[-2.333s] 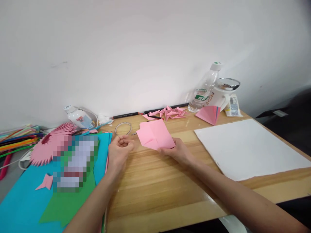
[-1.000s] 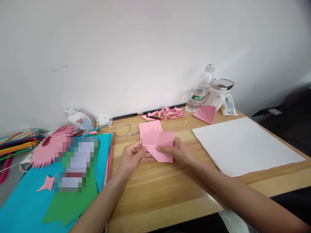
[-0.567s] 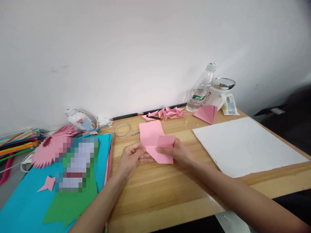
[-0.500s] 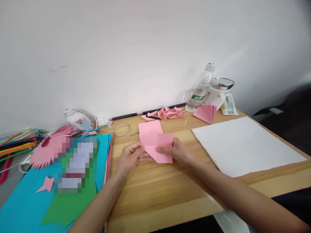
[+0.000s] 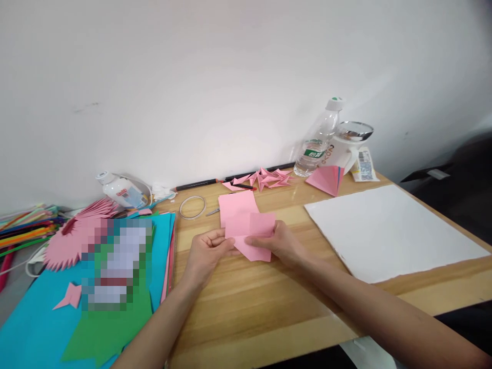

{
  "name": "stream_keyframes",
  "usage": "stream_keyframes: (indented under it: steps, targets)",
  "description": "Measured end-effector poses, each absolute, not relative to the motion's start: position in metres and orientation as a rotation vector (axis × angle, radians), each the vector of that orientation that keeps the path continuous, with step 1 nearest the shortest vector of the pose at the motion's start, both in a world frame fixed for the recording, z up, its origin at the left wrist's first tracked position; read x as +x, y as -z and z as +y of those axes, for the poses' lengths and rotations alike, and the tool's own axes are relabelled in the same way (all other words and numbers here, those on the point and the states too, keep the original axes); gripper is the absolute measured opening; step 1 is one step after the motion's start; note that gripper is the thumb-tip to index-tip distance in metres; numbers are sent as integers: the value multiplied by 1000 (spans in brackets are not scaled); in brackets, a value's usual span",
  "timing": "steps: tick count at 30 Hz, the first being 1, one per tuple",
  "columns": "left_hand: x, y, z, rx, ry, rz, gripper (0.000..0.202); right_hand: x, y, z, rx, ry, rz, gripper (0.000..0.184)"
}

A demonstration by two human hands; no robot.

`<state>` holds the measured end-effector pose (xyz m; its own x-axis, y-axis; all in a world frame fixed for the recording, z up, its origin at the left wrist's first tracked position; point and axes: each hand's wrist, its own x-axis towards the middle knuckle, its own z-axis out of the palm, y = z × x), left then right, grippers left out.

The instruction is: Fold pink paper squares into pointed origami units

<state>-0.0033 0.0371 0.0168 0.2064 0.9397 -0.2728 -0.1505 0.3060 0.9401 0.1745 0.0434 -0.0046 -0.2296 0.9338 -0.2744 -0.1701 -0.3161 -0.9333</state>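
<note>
A pink paper square (image 5: 246,220), partly folded over, is held just above the wooden table (image 5: 246,302) near its middle. My left hand (image 5: 207,252) pinches its lower left edge with closed fingers. My right hand (image 5: 280,242) grips the folded flap on the right side, thumb on top. Behind the sheet lie several small folded pink pieces (image 5: 269,178) by the wall.
Blue and green paper sheets (image 5: 46,318) cover the left of the table, with pink fan shapes (image 5: 69,241), a glue bottle (image 5: 121,189) and coloured sticks (image 5: 23,225). A tape ring (image 5: 192,206), a water bottle (image 5: 319,138), a pink paper cone (image 5: 326,179) and a large white sheet (image 5: 388,230) lie to the right.
My left hand came over from a loose fist on the table and took hold of the pink sheet. The sheet's right part got folded over and moved slightly nearer to me.
</note>
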Motion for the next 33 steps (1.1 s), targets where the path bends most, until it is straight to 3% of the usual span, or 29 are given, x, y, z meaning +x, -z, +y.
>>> stream_keyframes:
  steps: [33]
  targets:
    - [-1, -8, 37, 866, -975, 1141, 30, 174, 2, 44, -1163, -1675, -1067, 44]
